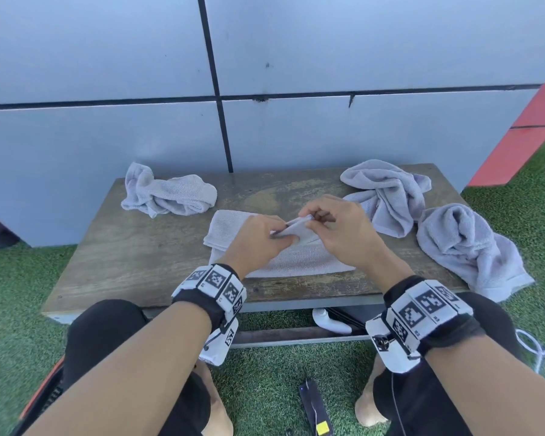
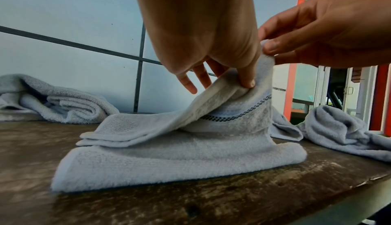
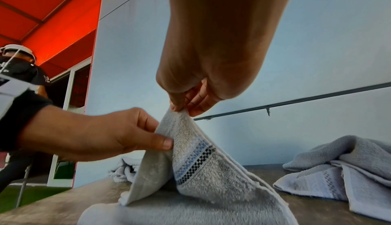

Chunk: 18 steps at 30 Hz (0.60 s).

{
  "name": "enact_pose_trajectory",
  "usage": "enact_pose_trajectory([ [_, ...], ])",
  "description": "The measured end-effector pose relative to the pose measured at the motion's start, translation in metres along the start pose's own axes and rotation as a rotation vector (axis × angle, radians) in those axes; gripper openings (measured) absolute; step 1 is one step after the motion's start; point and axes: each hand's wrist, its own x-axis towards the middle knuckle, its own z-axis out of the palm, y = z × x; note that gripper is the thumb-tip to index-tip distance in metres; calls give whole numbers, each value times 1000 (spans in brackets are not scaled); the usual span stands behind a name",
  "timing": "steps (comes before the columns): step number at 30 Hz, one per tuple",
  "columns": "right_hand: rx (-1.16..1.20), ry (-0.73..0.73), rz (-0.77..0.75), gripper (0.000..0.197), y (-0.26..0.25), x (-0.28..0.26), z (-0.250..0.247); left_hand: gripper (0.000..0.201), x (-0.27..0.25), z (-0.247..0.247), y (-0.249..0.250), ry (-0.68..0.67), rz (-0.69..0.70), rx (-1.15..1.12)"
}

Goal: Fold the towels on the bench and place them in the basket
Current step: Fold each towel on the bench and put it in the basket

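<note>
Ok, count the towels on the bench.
4: one towel held mid-bench by both hands, one crumpled at back left, one back right, one at right edge.

Grey towel (image 1: pixel 283 259) half-folded mid-bench (image 1: pixel 139 247), corner raised; three, seemingly, crumpled towels (image 1: pixel 167 193) around.

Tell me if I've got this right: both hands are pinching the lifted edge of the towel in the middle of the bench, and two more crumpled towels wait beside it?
Nearly. The left hand and right hand do pinch the middle towel's lifted edge, but the head view shows three crumpled towels: one at the far left and two at the right.
</note>
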Motion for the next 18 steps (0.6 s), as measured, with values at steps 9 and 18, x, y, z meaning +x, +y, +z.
enact_pose_trajectory([
  [9, 67, 225, 172, 16, 3, 23, -38, 24, -13, -76, -23, -7, -81, 192],
  [18, 24, 363, 343, 14, 2, 47, -57, 33, -35, -132, -39, 29, -198, 192],
])
